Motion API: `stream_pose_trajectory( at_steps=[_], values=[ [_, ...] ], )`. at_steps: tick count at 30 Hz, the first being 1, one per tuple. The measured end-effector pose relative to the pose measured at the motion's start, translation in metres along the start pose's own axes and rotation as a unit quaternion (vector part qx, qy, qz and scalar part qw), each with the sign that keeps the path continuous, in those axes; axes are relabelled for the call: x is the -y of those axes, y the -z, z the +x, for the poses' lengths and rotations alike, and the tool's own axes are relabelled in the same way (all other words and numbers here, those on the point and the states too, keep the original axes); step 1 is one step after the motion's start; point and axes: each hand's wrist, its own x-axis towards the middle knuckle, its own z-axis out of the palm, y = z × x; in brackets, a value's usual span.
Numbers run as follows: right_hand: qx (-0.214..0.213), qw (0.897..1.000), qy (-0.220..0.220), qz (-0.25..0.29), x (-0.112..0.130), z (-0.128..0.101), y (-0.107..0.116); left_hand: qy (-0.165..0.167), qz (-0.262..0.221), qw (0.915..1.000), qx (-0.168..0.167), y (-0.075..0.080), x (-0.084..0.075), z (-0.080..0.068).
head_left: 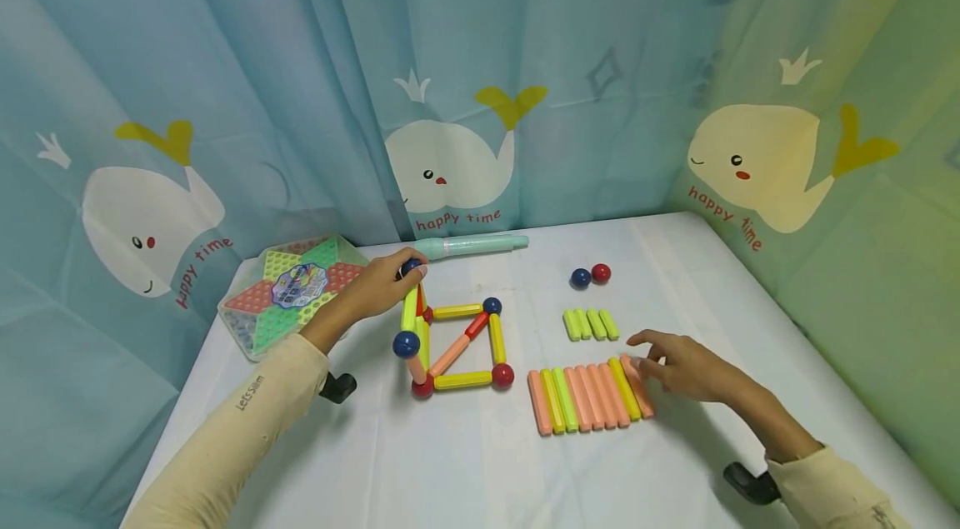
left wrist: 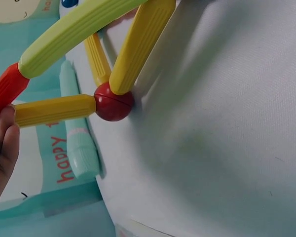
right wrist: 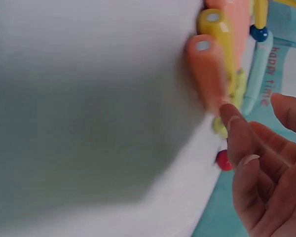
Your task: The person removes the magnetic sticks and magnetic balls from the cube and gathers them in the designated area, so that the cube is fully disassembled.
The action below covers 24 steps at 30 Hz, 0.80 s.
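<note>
At the far left of the white table [head_left: 465, 471] sits a clear plastic box [head_left: 288, 293] with a star-patterned lid in red and green; its contents cannot be made out through the lid. Behind the middle of the table, against the whale-print curtain [head_left: 450, 96], lies one pale green tube [head_left: 471, 245].

The stick-and-ball frame [head_left: 453, 346] stands left of centre: a flat square of yellow sticks with a peach and red diagonal, balls at its corners, and more sticks rising at its left side to a dark blue ball [head_left: 410, 266] on top. The left hand [head_left: 378, 286] has its fingers curled over that top ball, holding it.

To the right lie two loose balls [head_left: 590, 276], one blue and one red, touching each other. Nearer are four short green sticks [head_left: 590, 324] side by side, and nearer still a row of nine long sticks [head_left: 590, 400], peach and yellow-green, packed together. The right hand [head_left: 686, 366] is spread loosely, its fingertips [right wrist: 235, 123] touching the rightmost peach stick [right wrist: 207, 69] of that row; it grips nothing.

Bare tabletop runs along the near edge in front of the frame and the row, and between the row and the right edge.
</note>
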Motion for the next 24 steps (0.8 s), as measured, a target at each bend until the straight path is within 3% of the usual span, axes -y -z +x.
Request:
stream_pose_trajectory(
  at_steps=[6, 13, 24],
  values=[
    [-0.027, 0.999, 0.042, -0.019, 0.029, 0.016, 0.000, 0.005, -0.004, 1.0000, 0.003, 0.000, 0.001, 0.000],
    [-0.015, 0.995, 0.098, -0.032, 0.063, 0.041, -0.010, 0.004, -0.008, 1.0000, 0.000, 0.000, 0.001, 0.000],
    [0.051, 0.993, 0.089, -0.055, 0.097, 0.079, -0.040, -0.004, -0.015, 0.9999, -0.003, 0.001, 0.001, -0.001]
  ],
)
